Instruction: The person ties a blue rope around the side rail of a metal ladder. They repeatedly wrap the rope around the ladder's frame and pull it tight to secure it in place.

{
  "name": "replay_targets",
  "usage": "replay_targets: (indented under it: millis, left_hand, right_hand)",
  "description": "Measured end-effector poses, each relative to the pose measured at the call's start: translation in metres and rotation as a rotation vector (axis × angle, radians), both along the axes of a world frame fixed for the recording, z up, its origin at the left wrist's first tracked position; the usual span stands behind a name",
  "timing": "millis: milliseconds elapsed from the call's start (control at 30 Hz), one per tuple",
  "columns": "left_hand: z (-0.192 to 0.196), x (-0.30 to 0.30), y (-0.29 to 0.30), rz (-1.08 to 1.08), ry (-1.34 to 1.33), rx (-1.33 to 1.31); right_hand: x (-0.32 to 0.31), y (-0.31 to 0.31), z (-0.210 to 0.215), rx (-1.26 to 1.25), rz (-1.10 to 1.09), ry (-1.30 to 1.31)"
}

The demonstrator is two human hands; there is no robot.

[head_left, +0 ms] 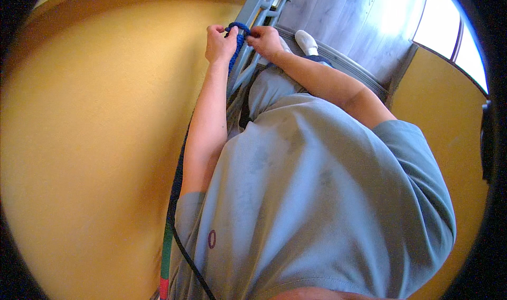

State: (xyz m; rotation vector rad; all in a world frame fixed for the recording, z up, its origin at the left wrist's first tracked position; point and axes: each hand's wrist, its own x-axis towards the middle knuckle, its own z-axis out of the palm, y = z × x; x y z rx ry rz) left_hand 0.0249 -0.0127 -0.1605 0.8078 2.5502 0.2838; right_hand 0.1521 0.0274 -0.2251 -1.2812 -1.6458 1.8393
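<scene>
A thick blue cord (241, 25) forms a loop or knot beside a grey metal railing (259, 7), near the top of the view. My left hand (219, 44) pinches the cord from the left, thumb and fingers closed on it. From the right, my right hand (265, 40) grips the other side of the same loop with bent fingers. Below the loop, a thicker braided-looking blue length (236, 52) runs down along the rail, partly behind my left wrist. How the cord passes round the rail is hidden by my fingers.
A yellow wall (95, 131) fills the left side. Beside my left arm hangs a dark strap (173, 194) with green and red parts lower down, plus a thin black cord (190, 260). Grey plank flooring (348, 15) and a white-covered foot (306, 41) lie beyond the rail.
</scene>
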Motion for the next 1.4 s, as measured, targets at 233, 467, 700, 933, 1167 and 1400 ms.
replay_targets:
  millis: [233,467,700,933,1167,1400]
  left_hand:
    - [-0.022,-0.022,0.006,-0.009,-0.236,0.042]
    - [-0.016,-0.026,0.004,0.084,-0.583,-0.003]
    - [0.001,-0.029,0.018,0.058,-0.71,-0.016]
    - [-0.02,-0.044,-0.005,-0.196,-0.645,-0.018]
    - [-0.022,-0.065,-0.012,-0.184,-0.853,0.181]
    - [-0.05,-0.074,-0.034,-0.353,-0.655,0.123]
  right_hand:
    - [0.009,0.014,0.03,0.485,0.203,-0.015]
    - [-0.001,0.027,0.036,0.513,0.227,-0.116]
    - [-0.002,0.041,0.048,0.461,0.154,-0.066]
    - [-0.007,0.032,0.041,0.417,0.148,-0.015]
    - [-0.018,0.025,0.034,0.517,0.124,-0.03]
    - [-0.019,0.027,0.042,0.513,0.171,-0.133]
